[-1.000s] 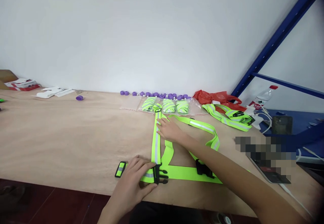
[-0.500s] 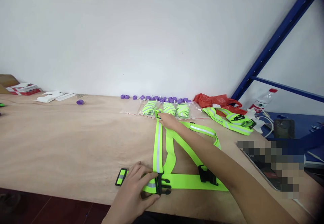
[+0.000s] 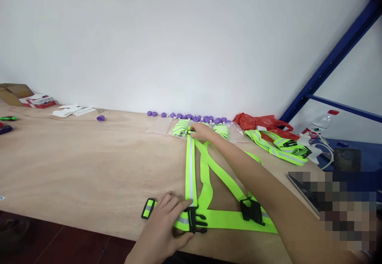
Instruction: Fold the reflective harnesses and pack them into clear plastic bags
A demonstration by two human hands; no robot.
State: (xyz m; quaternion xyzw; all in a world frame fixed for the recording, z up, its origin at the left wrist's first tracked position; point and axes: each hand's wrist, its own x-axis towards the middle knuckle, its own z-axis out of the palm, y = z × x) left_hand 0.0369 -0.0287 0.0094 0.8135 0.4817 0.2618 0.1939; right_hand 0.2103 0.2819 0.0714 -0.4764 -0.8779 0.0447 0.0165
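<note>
One left hand is pinching a black plastic buckle. Beyond that buckle, the right hand is gripping a neon-green, silver-striped strap.

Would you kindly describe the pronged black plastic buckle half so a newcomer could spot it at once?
On the pale wooden table, find the neon-yellow webbing harness with silvery stripes near the front edge. There, the bare left hand rests on one strap, the black plastic buckle half between its thumb and index finger. Its free prongs point right, unlike the broad black socket buckle.

mostly brt, diffuse lt, lwr rt pixelated
</note>
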